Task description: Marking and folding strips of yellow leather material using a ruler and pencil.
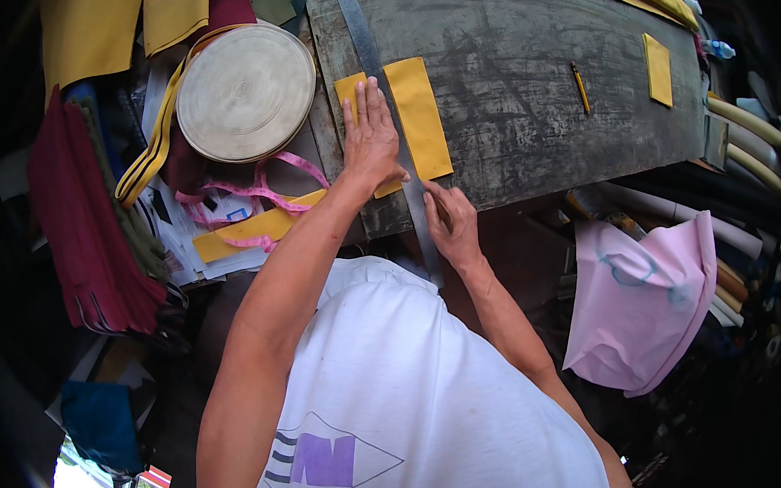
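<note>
A long metal ruler [362, 33] runs from the far table edge toward my body, across a piece of yellow fabric [421, 121]. My left hand [371, 142] lies flat on the ruler and the fabric's left strip, fingers stretched forward. Close by the ruler's right edge, at the fabric's near end, my right hand [452, 219] is closed with its index finger forward. Whatever it pinches is too small or hidden to make out. Some of the fabric's left part is covered by my left hand.
On the dark worn table [505, 67] lie a yellow pencil [580, 87] and a folded yellow piece [658, 70]. To the left are a round pale roll [245, 92], a pink measuring tape [262, 191] and maroon fabric [85, 218]. Pink cloth [640, 305] hangs at the right.
</note>
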Demonstrator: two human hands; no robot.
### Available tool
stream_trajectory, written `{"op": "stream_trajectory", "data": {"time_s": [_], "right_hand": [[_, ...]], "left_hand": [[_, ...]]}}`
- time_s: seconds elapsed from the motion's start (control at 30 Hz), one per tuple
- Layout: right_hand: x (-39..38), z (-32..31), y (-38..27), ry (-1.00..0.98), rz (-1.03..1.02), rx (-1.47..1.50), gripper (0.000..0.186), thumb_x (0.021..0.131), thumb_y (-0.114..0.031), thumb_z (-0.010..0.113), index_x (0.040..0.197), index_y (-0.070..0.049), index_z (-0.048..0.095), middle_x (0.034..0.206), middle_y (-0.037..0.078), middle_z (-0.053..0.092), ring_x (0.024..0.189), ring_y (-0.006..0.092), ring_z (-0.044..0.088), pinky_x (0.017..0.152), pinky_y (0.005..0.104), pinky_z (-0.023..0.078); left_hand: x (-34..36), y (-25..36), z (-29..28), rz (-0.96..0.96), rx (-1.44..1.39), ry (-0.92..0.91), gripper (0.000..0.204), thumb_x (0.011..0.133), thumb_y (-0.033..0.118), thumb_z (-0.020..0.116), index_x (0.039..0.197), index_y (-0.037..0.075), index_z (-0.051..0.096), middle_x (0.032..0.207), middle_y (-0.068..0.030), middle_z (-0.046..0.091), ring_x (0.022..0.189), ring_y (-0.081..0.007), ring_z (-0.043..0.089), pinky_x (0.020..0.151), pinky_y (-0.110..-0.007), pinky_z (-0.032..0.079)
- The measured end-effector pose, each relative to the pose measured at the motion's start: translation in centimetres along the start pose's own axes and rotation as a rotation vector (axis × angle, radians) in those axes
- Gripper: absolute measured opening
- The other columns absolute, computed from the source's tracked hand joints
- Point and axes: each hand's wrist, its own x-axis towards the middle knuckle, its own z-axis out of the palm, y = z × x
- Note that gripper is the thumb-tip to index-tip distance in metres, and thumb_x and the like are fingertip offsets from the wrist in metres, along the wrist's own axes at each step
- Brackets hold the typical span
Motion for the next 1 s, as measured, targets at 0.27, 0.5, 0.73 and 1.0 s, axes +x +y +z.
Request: {"op": "stream_trajectory", "data": {"time_s": [0.27,0.5,0.73,1.0], "right_hand": [[2.2,-1.2,-1.3,-0.045,0.129,0.207,0.020,0.092,-0.003,0.065,0.111,0.004,0.066,0.080,0.012,0.066,0.073,0.0151,0.065,0.064,0.0294,0.052],[14.5,3.8,-0.6,0.083,-0.032,0.442,0.020,0.096,-0.008,0.061,0.111,0.005,0.065,0.089,0.012,0.072,0.084,0.0089,0.068,0.072,0.0254,0.053],[15.7,5.2,0.5,0.007,0.033,0.465,0.023,0.098,-0.013,0.061,0.114,0.003,0.067,0.097,0.003,0.071,0.089,0.0062,0.063,0.078,0.0225,0.051],[15.8,5.3,0.4,0.050,-0.067,0.420,0.021,0.097,-0.010,0.060,0.111,0.006,0.065,0.087,0.012,0.073,0.080,0.0092,0.067,0.070,0.0261,0.053]], "left_hand": [[0.1,-0.7,0.2,0.001,0.061,0.012,0.149,0.042,0.054,0.093,0.149,-0.014,0.015,0.160,-0.0285,0.002,0.149,-0.0441,-0.001,0.120,-0.056,0.006],[0.3,-0.9,0.6,0.024,0.006,0.141,0.136,0.048,0.045,0.094,0.149,-0.010,0.021,0.159,-0.0250,0.013,0.149,-0.0416,0.010,0.119,-0.054,0.017],[0.7,-1.0,-0.8,-0.028,0.047,0.097,0.138,0.046,0.044,0.095,0.150,-0.009,0.021,0.160,-0.0235,0.014,0.149,-0.0407,0.011,0.117,-0.052,0.019],[1.0,-0.7,-1.9,-0.040,0.116,0.002,0.138,0.047,0.048,0.093,0.150,-0.008,0.022,0.160,-0.0229,0.014,0.149,-0.0406,0.013,0.116,-0.051,0.022]]}}
